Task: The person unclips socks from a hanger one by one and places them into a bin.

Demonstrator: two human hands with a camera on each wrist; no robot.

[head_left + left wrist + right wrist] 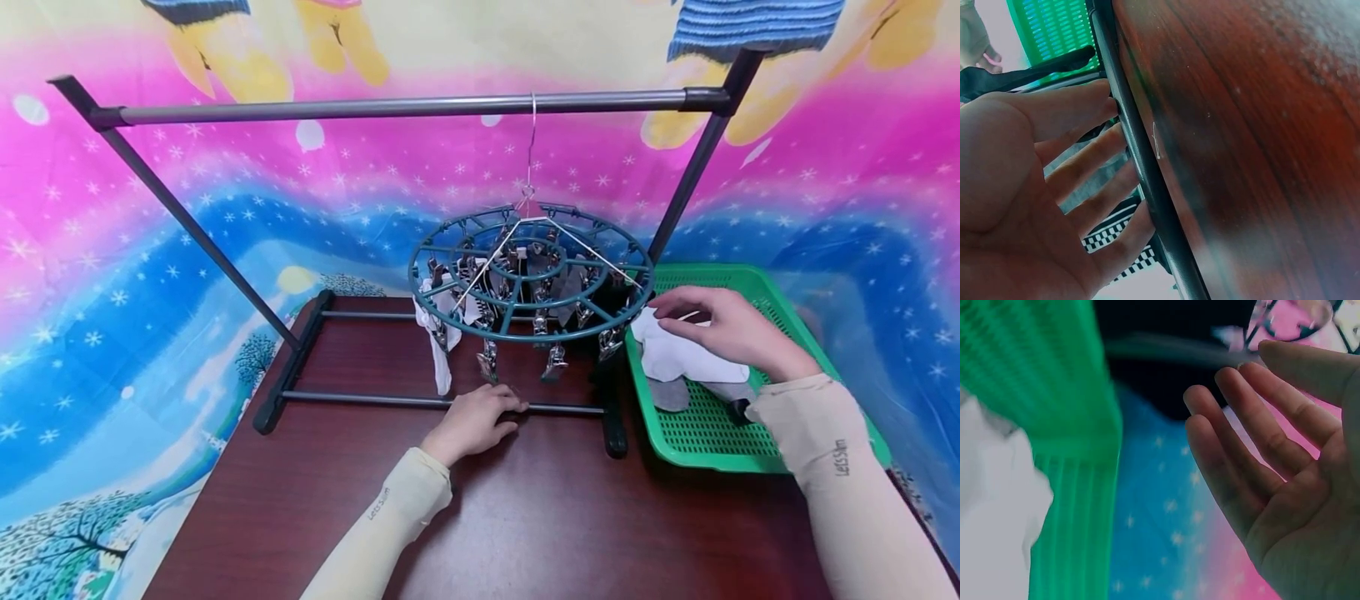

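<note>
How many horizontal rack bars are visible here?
3: the top bar, with the round hanger hooked on it; the rear lower bar, partly hidden; and the front lower bar, partly covered by the left hand.

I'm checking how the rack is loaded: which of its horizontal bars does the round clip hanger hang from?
The top bar: the round hanger hooks over it. The front lower bar and rear lower bar sit near the table, below the hanger.
</note>
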